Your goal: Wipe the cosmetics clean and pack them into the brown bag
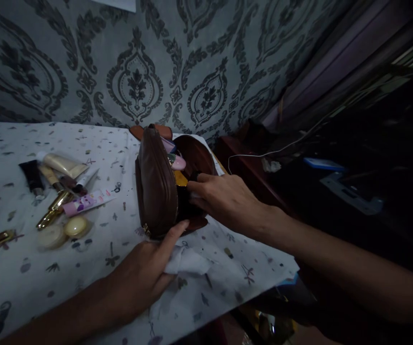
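Bag: our brown leather zip bag (158,187) stands on the bench with its white printed cover (101,143), its mouth spread to the right, which seems to leave room for a hand.
Contents: a smooth pink rounded object (179,163) and a flat yellow piece (181,178) show in the bag's mouth, perhaps propped by its walls.
Right hand: ours (224,196) reaches into the bag from its right, fingers bent; their tips are in shadow, so we cannot tell whether they grip anything.
Left hand: ours (145,268) sits at the bag's near end, thumb stretched to the rim, likely steadying it; we cannot tell whether the other fingers pinch the crumpled white tissue (188,262).
Cosmetics: left of the bag, a pink-and-white printed tube (86,202) and a round yellow-lidded jar (76,226) lie clustered, apparently clear of both arms.
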`<state>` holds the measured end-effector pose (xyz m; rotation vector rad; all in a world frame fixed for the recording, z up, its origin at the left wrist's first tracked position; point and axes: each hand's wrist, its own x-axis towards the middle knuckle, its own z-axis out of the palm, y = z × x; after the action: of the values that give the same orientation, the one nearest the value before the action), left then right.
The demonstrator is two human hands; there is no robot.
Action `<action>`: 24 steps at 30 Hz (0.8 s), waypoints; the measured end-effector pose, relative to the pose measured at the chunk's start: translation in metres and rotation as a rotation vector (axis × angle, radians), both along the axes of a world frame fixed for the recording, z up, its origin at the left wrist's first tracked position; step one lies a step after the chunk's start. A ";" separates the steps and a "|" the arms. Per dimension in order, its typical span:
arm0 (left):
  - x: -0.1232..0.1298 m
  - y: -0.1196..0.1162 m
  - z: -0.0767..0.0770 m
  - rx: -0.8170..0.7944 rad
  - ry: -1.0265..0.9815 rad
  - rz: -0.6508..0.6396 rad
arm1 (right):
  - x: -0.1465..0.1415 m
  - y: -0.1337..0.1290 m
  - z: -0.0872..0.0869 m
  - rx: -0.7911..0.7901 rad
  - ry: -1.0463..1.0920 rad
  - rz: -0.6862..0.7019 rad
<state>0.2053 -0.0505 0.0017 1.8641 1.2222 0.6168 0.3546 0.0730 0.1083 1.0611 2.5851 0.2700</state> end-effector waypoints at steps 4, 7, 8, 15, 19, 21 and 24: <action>0.000 -0.002 -0.005 0.001 -0.011 -0.003 | 0.000 0.007 -0.002 0.010 -0.040 0.064; 0.000 -0.004 -0.010 0.034 -0.036 -0.008 | -0.001 0.008 -0.001 0.003 -0.078 0.104; 0.000 -0.005 -0.012 0.049 -0.045 -0.012 | -0.001 0.006 -0.001 0.004 -0.094 0.114; 0.000 -0.004 -0.011 0.099 -0.074 -0.026 | -0.006 -0.007 0.003 0.008 -0.135 0.185; 0.001 -0.003 -0.010 0.101 -0.012 -0.028 | -0.002 -0.013 -0.002 -0.032 -0.118 0.232; 0.001 -0.004 -0.011 0.117 0.027 -0.029 | 0.005 -0.015 -0.006 -0.029 -0.075 0.226; -0.003 -0.005 -0.010 0.145 0.076 -0.025 | 0.023 -0.017 -0.014 0.027 0.121 0.190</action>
<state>0.2025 -0.0554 -0.0078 2.0370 1.2295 0.6408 0.3780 0.0565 0.0942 0.8662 2.8034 0.2956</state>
